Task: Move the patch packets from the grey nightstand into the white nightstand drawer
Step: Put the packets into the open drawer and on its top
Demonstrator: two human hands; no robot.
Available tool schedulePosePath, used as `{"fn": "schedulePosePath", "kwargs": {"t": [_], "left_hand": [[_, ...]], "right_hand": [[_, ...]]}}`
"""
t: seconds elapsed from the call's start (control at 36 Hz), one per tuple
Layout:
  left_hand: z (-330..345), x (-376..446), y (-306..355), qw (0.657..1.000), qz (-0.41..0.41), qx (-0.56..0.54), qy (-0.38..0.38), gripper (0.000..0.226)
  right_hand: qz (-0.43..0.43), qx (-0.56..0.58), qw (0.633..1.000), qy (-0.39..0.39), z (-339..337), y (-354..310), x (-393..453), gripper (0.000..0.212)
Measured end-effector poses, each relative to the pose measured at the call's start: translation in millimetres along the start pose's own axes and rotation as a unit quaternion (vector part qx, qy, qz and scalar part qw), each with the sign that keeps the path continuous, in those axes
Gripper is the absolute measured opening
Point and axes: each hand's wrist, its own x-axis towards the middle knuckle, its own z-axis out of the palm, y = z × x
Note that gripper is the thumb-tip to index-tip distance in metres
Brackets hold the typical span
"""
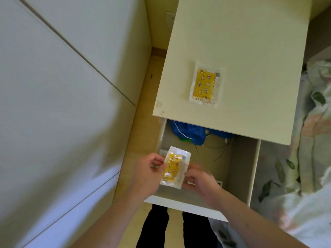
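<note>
Two hands, left hand and right hand, pinch one yellow patch packet, print unreadable.

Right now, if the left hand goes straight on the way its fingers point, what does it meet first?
The left hand already pinches the patch packet; past it, probably the right hand, though depth is unclear.

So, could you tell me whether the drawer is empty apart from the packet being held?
No, the open drawer already holds a blue bag and a white cable.
</note>
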Motion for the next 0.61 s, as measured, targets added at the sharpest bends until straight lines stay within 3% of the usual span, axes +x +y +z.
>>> {"fn": "schedulePosePath", "kwargs": {"t": [0.14,0.28,0.61], "left_hand": [[-1.5,2.9,3.2,0.995,0.005,0.104,0.008,0.011],[-26.4,14.5,9.2,0.996,0.016,0.082,0.035,0.016],[-52.5,15.0,60.2,0.984,0.119,0.098,0.085,0.02]], "right_hand": [[-0.016,-0.091,0.993,0.079,-15.0,12.0,18.7,0.024],[-0.004,-0.228,0.961,0.154,-11.3,23.7,51.9,0.01],[-0.05,-0.371,0.909,0.184,35.5,28.2,64.6,0.038]]}}
